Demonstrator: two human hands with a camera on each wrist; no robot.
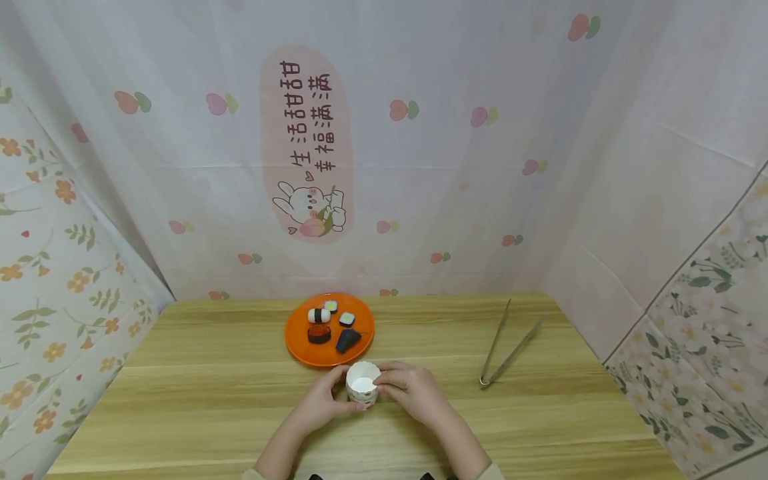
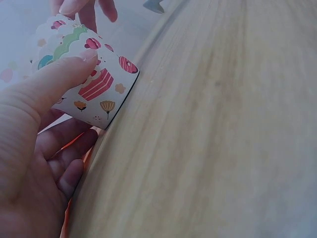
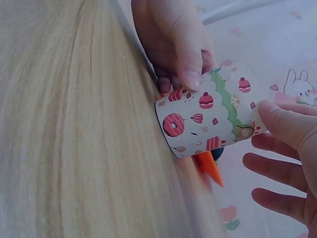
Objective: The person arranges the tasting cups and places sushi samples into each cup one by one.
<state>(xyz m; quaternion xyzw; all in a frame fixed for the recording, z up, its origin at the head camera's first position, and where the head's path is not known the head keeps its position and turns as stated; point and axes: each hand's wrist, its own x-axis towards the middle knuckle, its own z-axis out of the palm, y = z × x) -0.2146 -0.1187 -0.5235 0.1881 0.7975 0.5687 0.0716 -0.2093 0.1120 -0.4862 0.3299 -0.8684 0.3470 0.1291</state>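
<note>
A white paper baking cup [image 1: 363,393] with a scalloped rim and printed cupcakes and donuts stands upright on the table, in front of the orange plate [image 1: 294,347]. My left hand [image 1: 322,402] holds it from the left, thumb across its printed side and fingers behind, as the left wrist view shows. From the other side my right hand [image 1: 414,392] pinches the cup's rim between thumb and fingers; its other fingers are spread apart in the right wrist view. The inside of the cup shows white in the head view.
Toy sushi lies on the plate: a white piece with a black band [image 1: 319,316], a red-topped roll [image 1: 319,334], two small rolls and a dark cone [image 1: 348,341]. Metal tongs [image 1: 493,373] lie spread at the right on the wooden table [image 1: 210,400]. Patterned curtains [image 1: 420,167] stand behind and beside it.
</note>
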